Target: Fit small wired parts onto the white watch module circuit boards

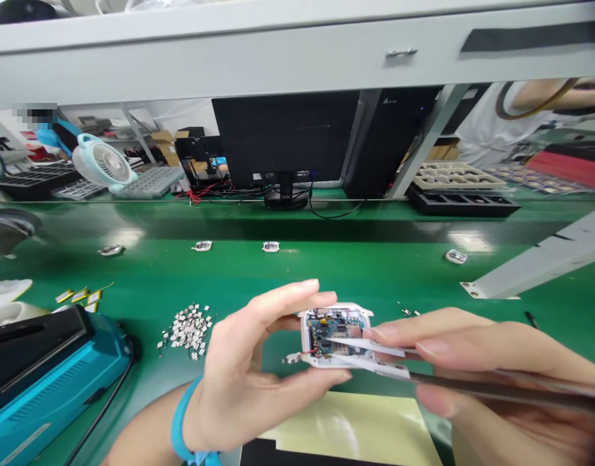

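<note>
My left hand, with a blue band at the wrist, grips a white smartwatch case between thumb and fingers. The case faces me, and a blue circuit board shows inside it. A small metallic part hangs at its left edge by a red wire. Held in my right hand are tweezers with white tips. Those tips are apart and lie over the lower half of the board; whether they touch it I cannot tell.
Small metallic parts lie piled on the green bench. Several watch cases are spread along the bench behind. A blue machine stands at the left, and a slanted white post at the right. A yellow sheet lies below my hands.
</note>
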Motion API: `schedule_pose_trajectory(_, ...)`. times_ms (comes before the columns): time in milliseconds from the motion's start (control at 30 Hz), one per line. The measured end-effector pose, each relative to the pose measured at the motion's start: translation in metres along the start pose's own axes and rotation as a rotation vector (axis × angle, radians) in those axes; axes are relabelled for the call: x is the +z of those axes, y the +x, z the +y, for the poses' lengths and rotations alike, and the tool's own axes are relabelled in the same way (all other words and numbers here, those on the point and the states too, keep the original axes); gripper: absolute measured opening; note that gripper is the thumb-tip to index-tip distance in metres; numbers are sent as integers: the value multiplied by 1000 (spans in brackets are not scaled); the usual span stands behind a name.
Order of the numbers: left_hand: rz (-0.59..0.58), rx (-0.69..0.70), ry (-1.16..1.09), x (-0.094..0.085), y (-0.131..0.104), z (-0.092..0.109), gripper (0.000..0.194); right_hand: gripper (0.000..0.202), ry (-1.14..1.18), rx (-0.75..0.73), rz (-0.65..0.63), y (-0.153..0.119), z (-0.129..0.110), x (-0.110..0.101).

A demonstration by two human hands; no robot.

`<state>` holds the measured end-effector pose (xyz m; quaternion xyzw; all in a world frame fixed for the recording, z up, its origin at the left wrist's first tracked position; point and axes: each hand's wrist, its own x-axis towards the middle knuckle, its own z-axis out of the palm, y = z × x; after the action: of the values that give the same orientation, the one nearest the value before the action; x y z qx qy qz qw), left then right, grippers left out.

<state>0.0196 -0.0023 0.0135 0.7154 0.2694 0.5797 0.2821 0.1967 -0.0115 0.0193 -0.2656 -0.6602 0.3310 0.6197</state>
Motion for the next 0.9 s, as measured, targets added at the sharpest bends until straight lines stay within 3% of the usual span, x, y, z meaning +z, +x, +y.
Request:
schedule_pose_trajectory(267,-18,45,47,-2,1,-1,59,22,-64,-11,29,-4,0,1)
schedule_pose_trajectory(400,-18,150,128,-3,4,2,42,23,-59,-64,50,-6,2,-1)
schedule_pose_trajectory(600,-26,214,189,-3,3,1,26,30,-30,-48,-81,-5,4,-9)
schedule_pose_trajectory(733,-59,228,160,-1,2,1,20,17,-70,-77,-57,-5,3,-9)
schedule_pose_trajectory(900,-126,236,200,-2,4,5,7,32,-48,-30,-41,-7,0,-2)
